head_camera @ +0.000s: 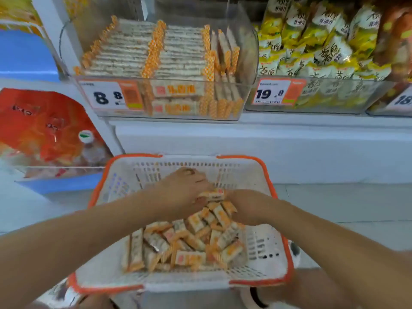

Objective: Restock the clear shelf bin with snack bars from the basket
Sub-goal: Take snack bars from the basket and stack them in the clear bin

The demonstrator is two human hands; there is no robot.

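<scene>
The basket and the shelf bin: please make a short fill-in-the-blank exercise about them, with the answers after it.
1. Both hands, left hand and right hand, reach into the ____ with the orange rim.
2. The snack bars lie loose in a ____ inside it.
3. In the clear shelf bin, most bars are stacked in neat ____.
4. Its price tag shows a large ____.

Missing words: basket; pile; rows; 8
</scene>
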